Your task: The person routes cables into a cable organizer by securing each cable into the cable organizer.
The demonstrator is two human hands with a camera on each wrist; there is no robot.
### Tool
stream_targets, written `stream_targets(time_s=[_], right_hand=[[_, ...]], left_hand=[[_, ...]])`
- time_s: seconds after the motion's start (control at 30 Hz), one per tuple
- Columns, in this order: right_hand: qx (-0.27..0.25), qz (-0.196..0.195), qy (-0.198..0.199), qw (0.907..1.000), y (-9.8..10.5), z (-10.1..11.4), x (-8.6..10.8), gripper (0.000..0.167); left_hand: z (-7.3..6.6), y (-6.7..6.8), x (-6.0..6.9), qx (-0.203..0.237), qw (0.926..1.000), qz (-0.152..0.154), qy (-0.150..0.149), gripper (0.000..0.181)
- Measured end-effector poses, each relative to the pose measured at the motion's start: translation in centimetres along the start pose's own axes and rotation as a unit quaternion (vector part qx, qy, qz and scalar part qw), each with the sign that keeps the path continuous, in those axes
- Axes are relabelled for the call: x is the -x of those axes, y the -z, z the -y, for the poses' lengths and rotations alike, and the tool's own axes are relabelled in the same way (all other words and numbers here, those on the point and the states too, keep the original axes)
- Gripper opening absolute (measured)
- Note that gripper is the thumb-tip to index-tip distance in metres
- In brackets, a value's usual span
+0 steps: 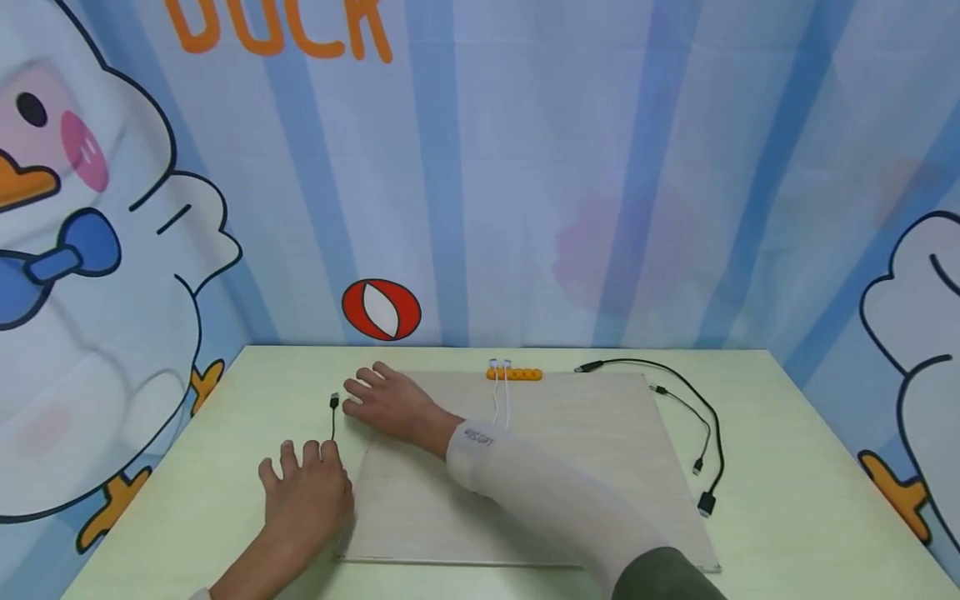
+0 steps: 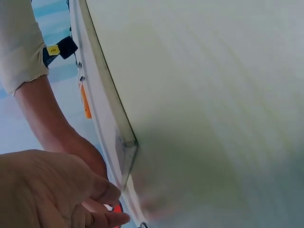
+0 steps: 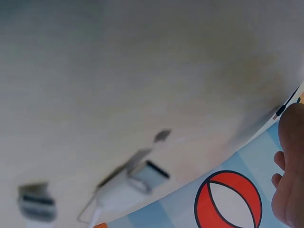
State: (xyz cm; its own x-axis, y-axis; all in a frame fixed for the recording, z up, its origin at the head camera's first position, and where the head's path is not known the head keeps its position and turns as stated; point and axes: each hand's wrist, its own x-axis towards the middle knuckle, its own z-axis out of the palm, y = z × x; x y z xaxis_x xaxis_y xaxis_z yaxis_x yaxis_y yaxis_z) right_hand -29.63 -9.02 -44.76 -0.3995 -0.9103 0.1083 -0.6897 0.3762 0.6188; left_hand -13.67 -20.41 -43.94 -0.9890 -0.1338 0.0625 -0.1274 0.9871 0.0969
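My left hand (image 1: 307, 500) is low over the table beside the left edge of a beige board (image 1: 570, 492), fingers spread and slightly bent. In the left wrist view a gap shows between its thumb (image 2: 107, 190) and fingertips. A short black USB cable (image 1: 333, 421) lies beyond it, its lower part hidden by the hand. My right hand (image 1: 393, 404) reaches across to the board's upper left corner, fingers loosely extended near the cable's plug (image 1: 334, 402). Two white cables (image 1: 507, 400) sit in an orange cable holder (image 1: 514, 375) at the board's far edge.
Right of the board lie a long black cable (image 1: 718, 433) and a shorter, thinner black cable (image 1: 705, 421). White metal-tipped plugs (image 3: 147, 175) loom close in the right wrist view. A curtain (image 1: 525, 167) with printed ducks hangs behind the pale table (image 1: 810, 500).
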Motion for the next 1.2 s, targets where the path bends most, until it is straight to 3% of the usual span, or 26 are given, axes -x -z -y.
stream_targets(time_s=[0.17,0.37,0.57,0.77,1.2], right_hand=[[0.005,0.003,0.004,1.0,0.1,0.7,-0.6,0.047],[-0.01,0.011,0.008,0.9999,0.2,1.1,-0.8,0.054],[-0.011,0.019,0.01,0.9997,0.3,1.4,-1.1,0.052],[-0.001,0.031,0.018,0.9994,0.7,1.2,-1.6,0.046],[0.019,0.031,0.026,0.999,0.7,-0.2,-1.9,0.043]], left_hand=[[1.4,-0.3,0.4,0.006,1.0,0.003,0.0,0.036],[2.1,-0.2,0.6,0.001,0.9996,0.025,0.016,0.032],[2.8,-0.4,0.9,-0.014,0.9996,0.023,0.012,0.032],[3.5,-0.6,0.7,-0.032,0.9982,0.043,0.028,0.037],[4.5,-0.2,0.9,-0.042,0.9973,0.052,0.031,0.027]])
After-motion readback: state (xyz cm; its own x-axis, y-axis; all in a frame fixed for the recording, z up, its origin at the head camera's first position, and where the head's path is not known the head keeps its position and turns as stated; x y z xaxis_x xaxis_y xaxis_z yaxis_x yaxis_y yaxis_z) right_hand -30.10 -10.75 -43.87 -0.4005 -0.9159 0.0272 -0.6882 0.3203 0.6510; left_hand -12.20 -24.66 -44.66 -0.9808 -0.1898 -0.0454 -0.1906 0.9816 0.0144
